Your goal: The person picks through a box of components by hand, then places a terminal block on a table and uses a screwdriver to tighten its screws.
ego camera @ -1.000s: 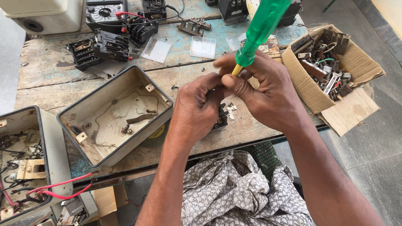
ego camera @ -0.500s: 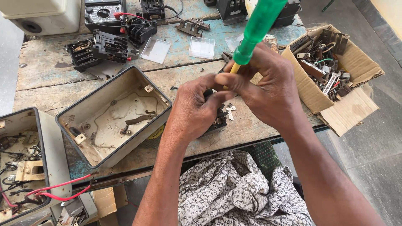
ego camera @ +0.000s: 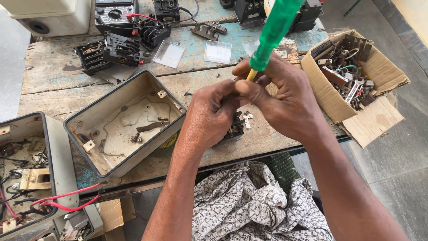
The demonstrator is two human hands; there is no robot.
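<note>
On the table (ego camera: 53,71) an open grey box (ego camera: 125,122) lay left of the hands. The right hand (ego camera: 281,96) gripped a green screwdriver (ego camera: 274,33). The left hand (ego camera: 209,114) was closed on a black part (ego camera: 234,132) resting at the table's near edge.

Green screwdriver (ego camera: 275,33) is in my right hand (ego camera: 285,100), translucent handle tilted up and away toward the tabletop's (ego camera: 58,76) far edge, yellow collar just above my fingers (ego camera: 249,89). Under my left hand (ego camera: 209,116) sits a small black electrical part (ego camera: 234,133), mostly hidden, near the tabletop's front edge, tiny pale metal bits (ego camera: 246,119) lying just beside it.
</note>
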